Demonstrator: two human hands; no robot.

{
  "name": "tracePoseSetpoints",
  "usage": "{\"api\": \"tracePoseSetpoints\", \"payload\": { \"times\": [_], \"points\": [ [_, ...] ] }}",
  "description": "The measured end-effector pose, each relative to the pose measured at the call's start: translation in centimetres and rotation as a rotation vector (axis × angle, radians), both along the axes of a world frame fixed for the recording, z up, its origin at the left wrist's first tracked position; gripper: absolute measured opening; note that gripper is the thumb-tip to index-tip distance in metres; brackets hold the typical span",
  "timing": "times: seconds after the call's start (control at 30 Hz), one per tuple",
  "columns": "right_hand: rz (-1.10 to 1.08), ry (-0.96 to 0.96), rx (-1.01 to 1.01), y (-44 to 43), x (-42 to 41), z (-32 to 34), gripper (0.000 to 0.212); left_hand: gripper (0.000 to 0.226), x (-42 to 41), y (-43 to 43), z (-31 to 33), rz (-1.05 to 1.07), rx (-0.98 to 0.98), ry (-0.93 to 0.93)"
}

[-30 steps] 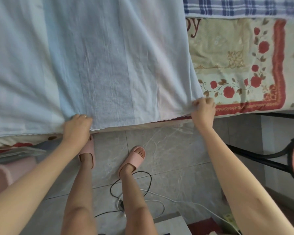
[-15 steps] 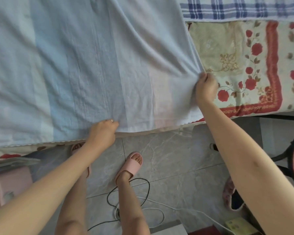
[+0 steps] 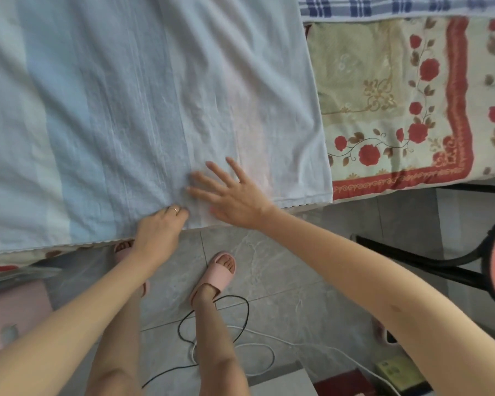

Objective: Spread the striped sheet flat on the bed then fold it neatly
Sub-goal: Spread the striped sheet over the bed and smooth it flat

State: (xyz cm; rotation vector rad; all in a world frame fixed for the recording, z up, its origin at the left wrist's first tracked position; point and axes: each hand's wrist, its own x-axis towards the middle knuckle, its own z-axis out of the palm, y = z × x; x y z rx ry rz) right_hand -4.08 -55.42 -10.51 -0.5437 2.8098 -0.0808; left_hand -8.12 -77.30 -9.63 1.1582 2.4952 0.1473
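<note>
The striped sheet (image 3: pixel 126 95), pale blue, white and faint pink, lies spread over the bed and reaches its near edge. My left hand (image 3: pixel 159 228) grips the sheet's near hem with curled fingers, a ring showing on one finger. My right hand (image 3: pixel 229 192) lies flat on the sheet with straight, spread fingers, just right of the left hand. Light wrinkles run around both hands.
A rose-patterned bed cover (image 3: pixel 412 110) shows right of the sheet, with a plaid cloth (image 3: pixel 397 5) beyond it. On the tiled floor are black and white cables (image 3: pixel 235 338), my pink slippers (image 3: pixel 220 270), a black chair frame (image 3: pixel 426 258) at the right and a pink box (image 3: pixel 9 315) at the left.
My right hand let go of the sheet's right corner and moved left, now flat and open on the cloth. My left hand slid right along the near hem. The corner lies flat again.
</note>
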Motion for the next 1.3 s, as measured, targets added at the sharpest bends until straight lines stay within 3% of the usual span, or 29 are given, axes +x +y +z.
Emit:
{"api": "tracePoseSetpoints", "payload": {
  "times": [0.07,0.17,0.23,0.3,0.4,0.47,0.63,0.7,0.77,0.83,0.93,1.03,1.17,1.23,1.3],
  "points": [
    [-0.232,-0.016,0.051,3.6,0.0,-1.0,0.065,0.041,0.0,0.0,0.0,-0.03,0.021,0.049],
    [-1.005,-0.171,0.106,11.5,2.5,-0.7,0.079,0.041,-0.1,0.0,0.1,-0.085,0.021,0.161],
    [-1.248,-0.224,0.017,13.9,4.0,1.0,0.083,0.037,0.0,0.0,-0.2,-0.085,0.034,0.205],
    [-1.355,-0.111,-0.139,14.0,4.0,2.2,0.07,0.029,0.0,0.6,-0.3,-0.075,0.045,0.243],
    [-1.601,-0.13,-0.458,12.7,2.0,3.0,0.021,0.022,-0.3,2.1,-0.2,-0.036,0.06,0.199],
    [-1.612,-0.17,-0.461,11.8,1.1,3.2,0.029,0.019,-0.5,3.0,0.4,-0.016,0.065,0.092],
    [-1.413,-0.138,-0.277,11.3,1.4,3.3,0.028,0.043,0.7,4.6,1.4,0.009,0.027,-0.079],
    [-1.467,-0.126,-0.418,11.8,1.9,3.4,0.026,0.043,1.5,4.9,1.2,0.005,0.022,-0.064],
    [-1.587,-0.176,-0.624,12.1,2.9,3.5,0.041,0.043,1.6,5.0,1.3,0.02,0.024,-0.039],
    [-1.621,-0.185,-0.625,12.2,4.3,3.3,0.052,0.043,1.7,5.1,0.8,0.031,0.011,-0.023],
    [-1.501,-0.052,-0.448,12.3,5.8,3.4,0.036,0.04,1.8,5.1,0.4,0.053,0.042,-0.059],
    [-1.474,0.117,-0.346,13.6,6.7,4.1,0.037,0.036,2.0,5.4,0.8,0.017,0.129,-0.087],
    [-1.633,0.055,-0.205,14.2,7.8,2.7,0.023,0.026,2.4,5.5,0.5,0.017,-0.038,-0.169],
    [-1.774,0.193,-0.218,12.9,6.6,2.6,0.009,0.017,2.2,5.7,0.8,0.006,-0.142,-0.338],
    [-1.764,0.403,-0.206,10.5,4.6,2.9,0.021,0.008,2.0,6.0,2.1,-0.016,-0.087,-0.406]
  ]
}}
